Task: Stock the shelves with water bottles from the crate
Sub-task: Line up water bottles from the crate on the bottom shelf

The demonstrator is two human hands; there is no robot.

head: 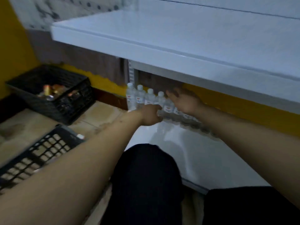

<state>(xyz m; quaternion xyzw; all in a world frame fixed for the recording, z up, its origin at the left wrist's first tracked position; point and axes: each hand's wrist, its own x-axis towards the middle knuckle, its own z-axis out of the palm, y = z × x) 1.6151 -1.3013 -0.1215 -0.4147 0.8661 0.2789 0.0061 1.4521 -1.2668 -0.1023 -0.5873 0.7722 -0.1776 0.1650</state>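
Here the upper shelf overhung the lower shelf, where water bottles stood in a back row. The right hand lay spread against them; the left hand curled its fingers round one bottle.

My single view comes from the head-worn camera, wide-angle, looking forward and down from a low position just in front of the white metal lower shelf. The white upper shelf board overhangs from 12 to 3 o'clock, close to the lens. A row of clear plastic water bottles sits near centre. The black lattice plastic crate lies at 10 o'clock, farther off. Dark-trousered knees fill 6 o'clock. Edges are blurred.
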